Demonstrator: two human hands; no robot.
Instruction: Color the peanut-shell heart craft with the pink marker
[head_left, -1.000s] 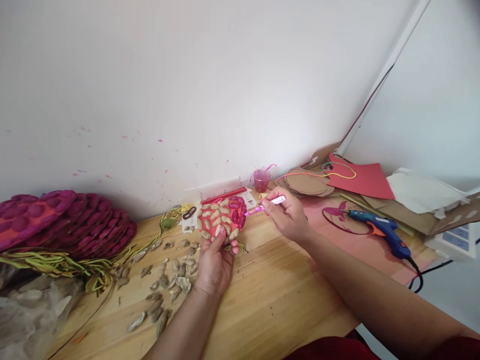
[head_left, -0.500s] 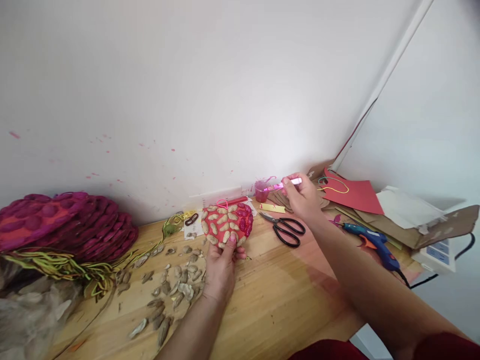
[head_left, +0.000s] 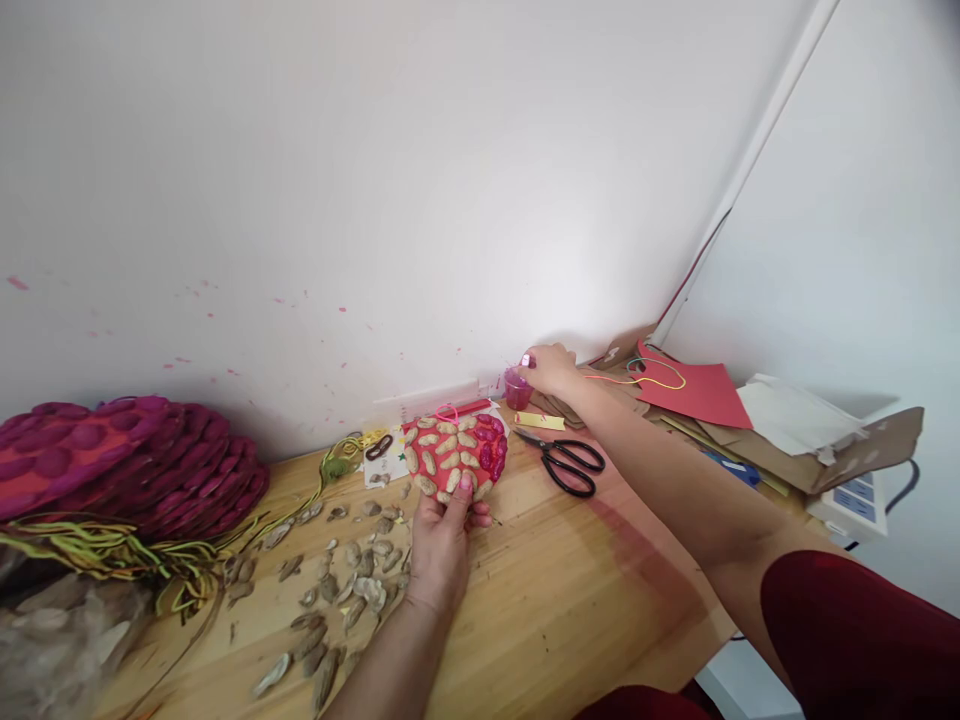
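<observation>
two hands, one cup

Red peanut-studded disc — partly magenta — tilted; pink cup upright, white-ended brush at its rim.

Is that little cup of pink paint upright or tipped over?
Upright: the cup stands on the table with its rim up, right by the right hand.

White wall, bearing scattered pink specks toward its lower left; it meets a second pale wall in a corner at the right. Wooden tabletop abuts the first wall, its grain visible. Light falls soft and even.
</observation>
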